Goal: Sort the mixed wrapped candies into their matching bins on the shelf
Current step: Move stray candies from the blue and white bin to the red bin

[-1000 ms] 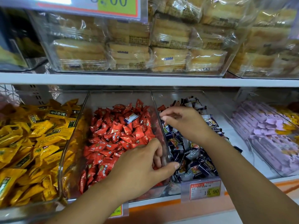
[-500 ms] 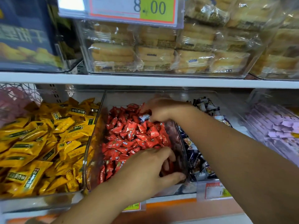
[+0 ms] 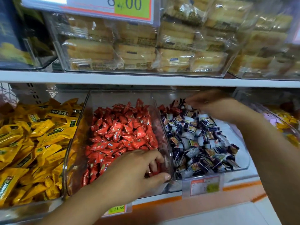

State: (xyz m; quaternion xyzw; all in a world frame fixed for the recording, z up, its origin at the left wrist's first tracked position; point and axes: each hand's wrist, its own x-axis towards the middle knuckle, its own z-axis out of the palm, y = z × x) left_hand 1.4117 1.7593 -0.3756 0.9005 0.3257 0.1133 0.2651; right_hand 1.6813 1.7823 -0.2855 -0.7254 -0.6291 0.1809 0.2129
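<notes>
Two hands are working well apart: the left hand (image 3: 138, 172) is clamping the red candy bin (image 3: 121, 97) at its front corner. The right hand (image 3: 209, 103), blurred with its grip unreadable, is hovering by stray red candies (image 3: 167, 109) in the blue-and-white candy bin (image 3: 233, 137), likely risking a fumble.

The upper price tag (image 3: 87, 7) reads 8.00; the lower tag (image 3: 117, 209) reads 24.90.

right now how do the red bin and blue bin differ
The red bin holds red candies; the blue bin has blue-white candies plus red strays at the back. The red bin is full across; the blue bin shows bare floor. The left hand grips the red bin; the right hand is over the blue bin. Both are clear.
</notes>
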